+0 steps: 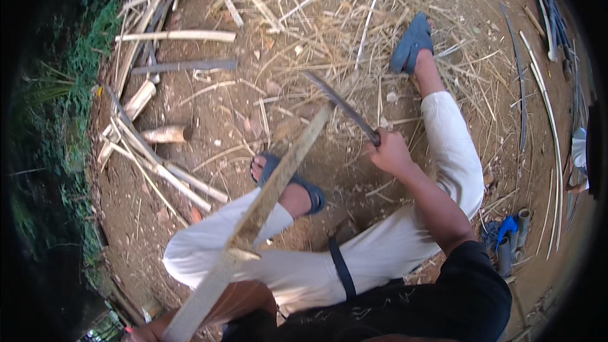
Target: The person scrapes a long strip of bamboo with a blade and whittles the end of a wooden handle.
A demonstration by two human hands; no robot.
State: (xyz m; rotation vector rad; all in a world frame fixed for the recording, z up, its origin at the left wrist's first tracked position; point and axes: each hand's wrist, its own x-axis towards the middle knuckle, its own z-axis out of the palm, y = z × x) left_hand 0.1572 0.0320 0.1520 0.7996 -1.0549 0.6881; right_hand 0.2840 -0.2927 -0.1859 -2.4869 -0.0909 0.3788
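My right hand is closed around the handle of a long dark-bladed knife. Its blade points up and to the left and crosses the far part of a long, pale bamboo slat; whether the two touch I cannot tell. The slat slants over my left leg, its near end raised at the lower left. There my left hand grips it, mostly cut off by the picture's edge, with its fingers hardly showing. A rough joint marks the slat partway along.
Split bamboo pieces lie heaped at the far left, with a short bamboo length nearer. Thin shavings cover the ground between my sandalled feet. Long strips, bamboo tubes and a blue cloth-like thing lie at the right. Green plants border the left.
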